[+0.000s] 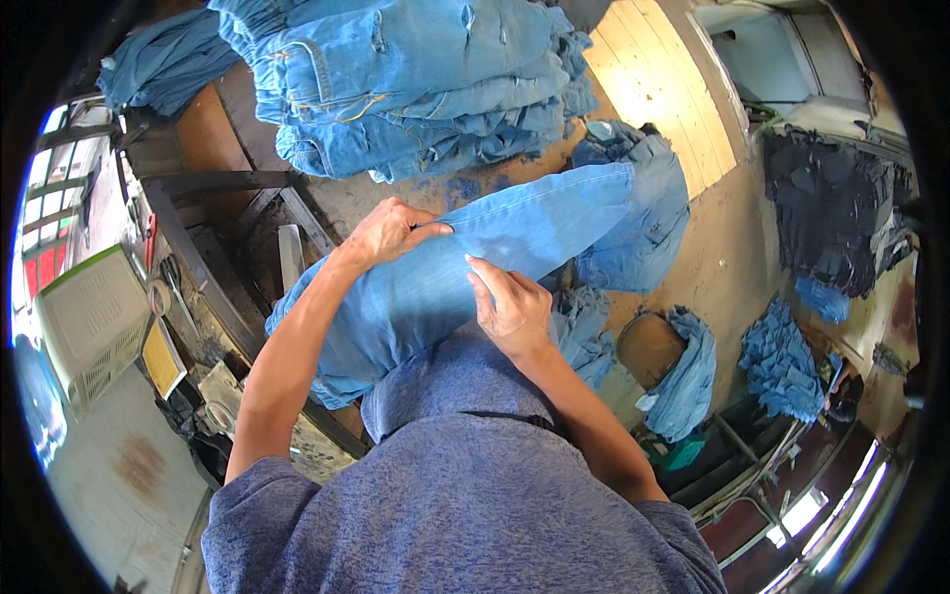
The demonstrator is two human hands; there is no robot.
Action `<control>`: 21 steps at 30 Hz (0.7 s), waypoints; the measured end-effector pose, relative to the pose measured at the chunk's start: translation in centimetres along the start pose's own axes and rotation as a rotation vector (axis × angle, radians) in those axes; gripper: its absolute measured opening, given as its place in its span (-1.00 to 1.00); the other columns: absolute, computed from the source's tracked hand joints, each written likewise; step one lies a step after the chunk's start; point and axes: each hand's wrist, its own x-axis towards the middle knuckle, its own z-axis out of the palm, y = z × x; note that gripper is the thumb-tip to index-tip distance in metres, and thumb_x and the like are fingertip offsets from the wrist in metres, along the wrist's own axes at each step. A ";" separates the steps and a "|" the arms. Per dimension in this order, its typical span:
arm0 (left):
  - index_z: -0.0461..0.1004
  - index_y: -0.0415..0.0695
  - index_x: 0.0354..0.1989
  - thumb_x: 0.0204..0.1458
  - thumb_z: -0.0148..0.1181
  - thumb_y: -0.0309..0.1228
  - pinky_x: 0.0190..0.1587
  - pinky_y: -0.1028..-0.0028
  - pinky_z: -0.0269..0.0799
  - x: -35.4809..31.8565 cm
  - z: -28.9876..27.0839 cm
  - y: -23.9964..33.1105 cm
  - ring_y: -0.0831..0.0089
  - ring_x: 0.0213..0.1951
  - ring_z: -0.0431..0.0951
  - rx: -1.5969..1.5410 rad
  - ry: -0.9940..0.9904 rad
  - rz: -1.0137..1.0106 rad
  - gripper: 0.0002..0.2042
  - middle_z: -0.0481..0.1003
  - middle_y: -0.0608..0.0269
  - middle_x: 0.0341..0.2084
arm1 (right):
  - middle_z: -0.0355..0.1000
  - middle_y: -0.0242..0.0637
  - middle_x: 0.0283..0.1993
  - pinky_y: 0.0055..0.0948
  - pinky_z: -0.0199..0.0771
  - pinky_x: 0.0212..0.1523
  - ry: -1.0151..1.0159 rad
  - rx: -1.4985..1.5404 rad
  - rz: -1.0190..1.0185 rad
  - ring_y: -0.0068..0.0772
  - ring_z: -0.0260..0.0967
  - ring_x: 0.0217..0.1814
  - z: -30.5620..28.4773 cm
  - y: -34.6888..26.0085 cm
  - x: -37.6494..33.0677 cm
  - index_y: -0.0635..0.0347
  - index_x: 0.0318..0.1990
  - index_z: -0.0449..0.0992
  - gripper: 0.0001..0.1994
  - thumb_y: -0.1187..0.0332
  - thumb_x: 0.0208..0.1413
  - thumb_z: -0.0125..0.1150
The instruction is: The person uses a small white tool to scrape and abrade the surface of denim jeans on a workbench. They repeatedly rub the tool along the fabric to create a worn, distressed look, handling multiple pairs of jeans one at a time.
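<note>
A pair of light blue jeans (396, 312) lies across my lap, one leg stretching away to the upper right. On the upper edge of that leg, my left hand (394, 233) is closed, pinching the denim between thumb and fingers. Just over the middle of the leg, my right hand (515, 309) has its fingers curled in and the tips brought together. Whether anything small sits in those fingertips I cannot make out. A darker patch shows on the cloth beyond the right fingertips.
A thick stack of blue jeans (416, 84) stands beyond my hands. More denim (633, 223) is bunched at the far end of the leg. A round stool (650, 348), dark garments (831, 213) and a crumpled blue heap (780, 361) are to the right. Left is a dark frame (213, 183).
</note>
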 end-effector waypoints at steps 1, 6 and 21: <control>0.74 -0.16 -0.28 0.26 0.33 -0.11 -0.39 0.12 0.47 0.0 0.1 -0.3 -0.08 -0.49 0.60 0.021 0.047 0.064 -0.67 0.58 -0.12 -0.54 | 0.59 -0.30 -0.46 -0.30 0.53 -0.45 0.023 -0.041 -0.017 -0.27 0.51 -0.55 0.9 0.0 0.1 0.06 -0.02 0.67 -0.77 0.41 0.17 0.42; 0.74 -0.15 -0.32 0.21 0.40 -0.17 -0.40 0.13 0.48 0.9 0.0 -1.1 -0.13 -0.47 0.58 0.006 0.146 0.190 -0.73 0.60 -0.11 -0.51 | 0.46 -0.44 -0.57 -0.36 0.44 -0.50 0.024 -0.197 -0.055 -0.36 0.42 -0.56 3.4 -0.2 0.6 0.06 -0.04 0.71 -0.72 0.41 0.05 0.42; 0.74 -0.11 -0.35 0.21 0.39 -0.13 -0.36 0.10 0.51 0.8 -0.3 -0.9 -0.16 -0.43 0.58 -0.068 0.144 0.127 -0.72 0.58 -0.10 -0.55 | 0.54 -0.48 -0.55 -0.40 0.38 -0.60 -0.102 -0.271 0.056 -0.42 0.43 -0.64 0.8 -2.2 -2.9 0.02 -0.14 0.70 -0.78 0.46 0.04 0.48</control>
